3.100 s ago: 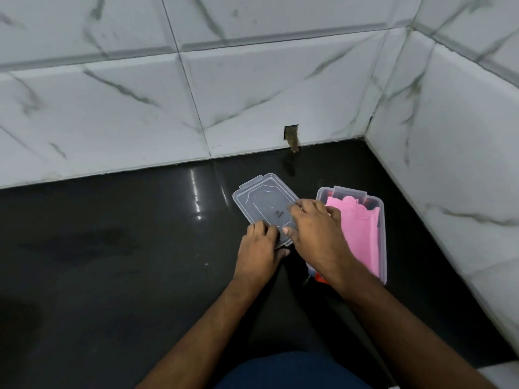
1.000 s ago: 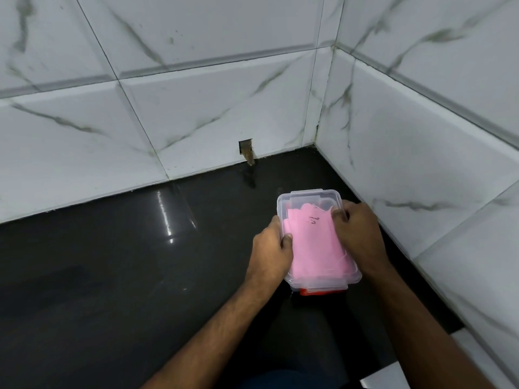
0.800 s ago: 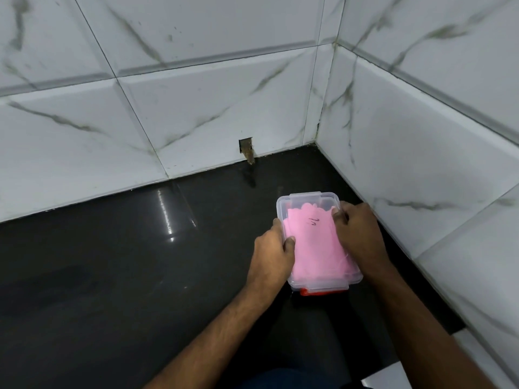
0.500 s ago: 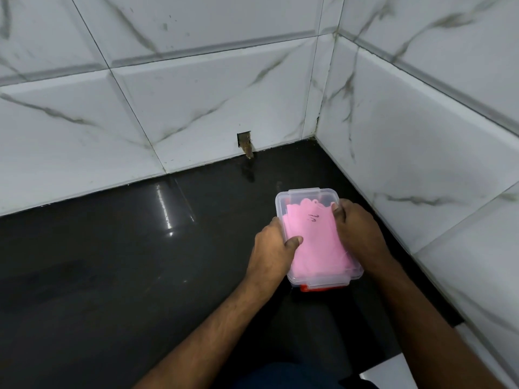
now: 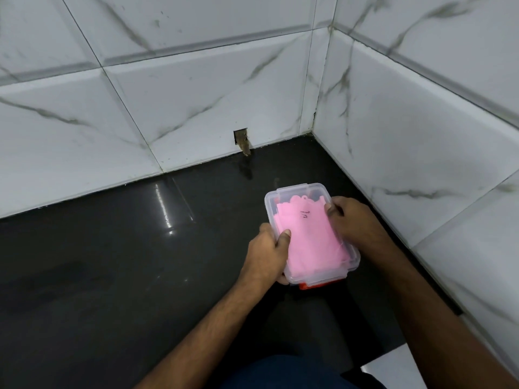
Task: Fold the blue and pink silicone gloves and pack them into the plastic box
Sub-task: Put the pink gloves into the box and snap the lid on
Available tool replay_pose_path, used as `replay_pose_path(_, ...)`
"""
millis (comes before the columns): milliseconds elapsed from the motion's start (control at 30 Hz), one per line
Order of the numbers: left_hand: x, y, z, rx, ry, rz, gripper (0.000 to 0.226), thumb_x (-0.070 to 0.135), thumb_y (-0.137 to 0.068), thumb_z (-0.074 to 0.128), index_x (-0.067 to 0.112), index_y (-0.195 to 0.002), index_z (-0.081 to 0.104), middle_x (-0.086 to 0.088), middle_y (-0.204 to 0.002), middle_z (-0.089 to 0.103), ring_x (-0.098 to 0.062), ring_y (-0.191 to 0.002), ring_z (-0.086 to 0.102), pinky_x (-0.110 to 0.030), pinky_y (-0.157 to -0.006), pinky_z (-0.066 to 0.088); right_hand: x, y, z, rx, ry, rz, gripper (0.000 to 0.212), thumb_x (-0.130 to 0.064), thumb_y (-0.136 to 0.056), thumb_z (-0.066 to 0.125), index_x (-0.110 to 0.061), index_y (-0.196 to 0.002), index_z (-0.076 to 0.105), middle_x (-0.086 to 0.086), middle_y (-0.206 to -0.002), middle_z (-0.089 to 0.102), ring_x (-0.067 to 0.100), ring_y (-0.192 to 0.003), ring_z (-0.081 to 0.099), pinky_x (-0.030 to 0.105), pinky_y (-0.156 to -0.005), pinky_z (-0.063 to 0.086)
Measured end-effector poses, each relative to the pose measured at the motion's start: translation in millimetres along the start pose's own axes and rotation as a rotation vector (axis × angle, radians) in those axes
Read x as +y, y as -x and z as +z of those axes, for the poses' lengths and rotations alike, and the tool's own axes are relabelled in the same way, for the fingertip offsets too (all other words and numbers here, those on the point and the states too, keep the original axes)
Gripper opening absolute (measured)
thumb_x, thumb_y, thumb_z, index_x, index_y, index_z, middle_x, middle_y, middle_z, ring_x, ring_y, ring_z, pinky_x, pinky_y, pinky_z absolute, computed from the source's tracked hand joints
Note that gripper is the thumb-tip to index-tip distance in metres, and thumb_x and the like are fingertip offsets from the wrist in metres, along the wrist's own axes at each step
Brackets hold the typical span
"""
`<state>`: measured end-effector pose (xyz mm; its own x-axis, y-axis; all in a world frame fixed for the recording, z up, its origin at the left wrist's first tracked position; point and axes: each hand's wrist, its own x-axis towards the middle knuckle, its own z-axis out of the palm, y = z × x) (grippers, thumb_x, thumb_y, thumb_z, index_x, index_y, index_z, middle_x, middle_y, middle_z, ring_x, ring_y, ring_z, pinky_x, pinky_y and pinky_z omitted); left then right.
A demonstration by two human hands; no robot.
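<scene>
Since about three seconds back the lid (image 5: 306,220) has come off the surface (image 5: 112,276), where it lay left of the box (image 5: 352,258), and now sits on top of it. Over the last second both hands have kept the same hold while the view drifted slightly. I judge packing done and the lid being seated; whether it has fully snapped shut I cannot tell.

Left hand (image 5: 266,254): fingers curled around the box's left edge, thumb pressed on the lid top. Between the hands: the box, a clear rounded rectangle with moulded clip tabs at the near and far ends and a small dark handwritten mark on the lid. The pink glove (image 5: 311,248) shows through, matte and folded flat, scalloped edge at the far end, filling most of the box. The blue glove is not visible; presumably underneath. Something red-orange shows at the near bottom edge. Right hand (image 5: 351,220): gripping the right edge, thumb on the lid.

Surface: glossy black, reflective. Walls beyond and to the right of the hands: white veined tile.
</scene>
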<state>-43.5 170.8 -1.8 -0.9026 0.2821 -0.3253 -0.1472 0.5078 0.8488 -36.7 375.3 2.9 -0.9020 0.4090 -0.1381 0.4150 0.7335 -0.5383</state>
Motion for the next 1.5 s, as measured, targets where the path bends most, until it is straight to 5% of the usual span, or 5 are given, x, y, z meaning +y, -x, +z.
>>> replay_pose_path(100,-3.1,-8.6,-6.4,0.111,-0.072,0.037,0.029,0.035,-0.106,0.053,0.010,-0.120,0.059,-0.007,-0.118,0.064,-0.020,-0.101,0.067,-0.043,-0.084,0.062,-12.0,7.1,7.0,0.016,-0.058,-0.015,0.027,-0.035,-0.103,0.050,-0.013,-0.115,0.061,0.005,-0.105,0.066,0.018,-0.090,0.064,0.037,-0.080,0.056)
replay_pose_path(600,-9.0,-0.4,-2.0,0.115,-0.299,0.027,0.045,0.038,-0.106,0.052,0.002,-0.133,0.051,-0.011,-0.127,0.055,-0.017,-0.101,0.057,-0.028,-0.081,0.051,-4.8,6.3,10.3,-0.034,-0.147,-0.038,0.046,-0.026,-0.104,0.050,-0.020,-0.150,0.046,0.002,-0.140,0.061,0.020,-0.123,0.059,0.040,-0.105,0.047)
replay_pose_path(933,-2.4,-2.2,-12.2,-0.008,0.220,-0.175,0.021,0.023,-0.103,0.063,0.021,-0.119,0.050,-0.003,-0.123,0.065,-0.024,-0.099,0.073,-0.049,-0.063,0.067,-4.9,9.2,33.1,0.121,0.084,-0.090,0.047,-0.034,-0.108,0.034,-0.014,-0.150,0.042,0.011,-0.122,0.059,0.013,-0.092,0.054,0.029,-0.081,0.047)
replay_pose_path(1233,-8.0,-3.8,-19.9,-0.133,0.352,-0.234,0.054,0.022,-0.091,0.080,0.013,-0.129,0.043,-0.017,-0.108,0.075,-0.023,-0.067,0.076,-0.036,-0.054,0.065,-6.3,-14.8,24.2,-0.022,0.214,-0.266,0.045,-0.033,-0.108,0.032,-0.019,-0.151,0.039,0.008,-0.119,0.059,0.016,-0.093,0.057,0.034,-0.080,0.052)
replay_pose_path(1500,-43.3,-3.2,-23.0,0.105,0.552,-0.315,0.053,0.055,-0.086,0.075,0.024,-0.127,0.063,0.002,-0.123,0.073,-0.022,-0.115,0.068,-0.037,-0.078,0.056,-30.7,-21.1,39.6,-0.011,0.224,-0.446,0.042,-0.018,-0.104,0.041,-0.026,-0.143,0.053,-0.007,-0.096,0.047,0.013,-0.084,0.051,0.031,-0.069,0.044)
